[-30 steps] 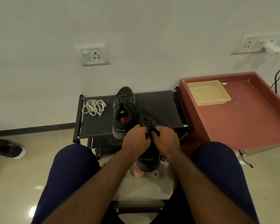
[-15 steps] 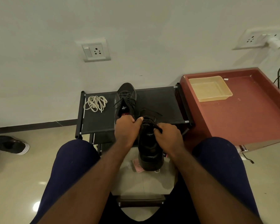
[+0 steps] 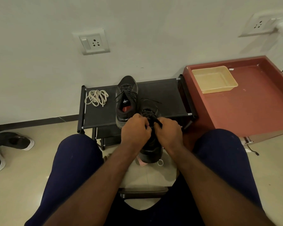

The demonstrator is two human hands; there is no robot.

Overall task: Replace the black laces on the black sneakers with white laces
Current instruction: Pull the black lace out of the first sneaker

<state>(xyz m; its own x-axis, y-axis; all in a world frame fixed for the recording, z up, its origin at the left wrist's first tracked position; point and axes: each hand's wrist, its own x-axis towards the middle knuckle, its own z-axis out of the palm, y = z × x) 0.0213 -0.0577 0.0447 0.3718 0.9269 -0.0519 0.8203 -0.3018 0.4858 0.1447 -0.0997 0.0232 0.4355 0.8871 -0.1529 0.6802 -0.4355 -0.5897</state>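
Left hand (image 3: pixel 136 129), right hand (image 3: pixel 168 134) pinch sneaker (image 3: pixel 151 144) lace (image 3: pixel 151 118); best loosen eyelet by eyelet, sneaker steadied.

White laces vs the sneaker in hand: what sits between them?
The other black sneaker, laced in black, stands on the rack between the white laces and the held sneaker; the head view shows it.

Low black shoe rack (image 3: pixel 168 95) by the wall has a bundle of white laces (image 3: pixel 96 97) and one black sneaker (image 3: pixel 126 100) sitting on top.
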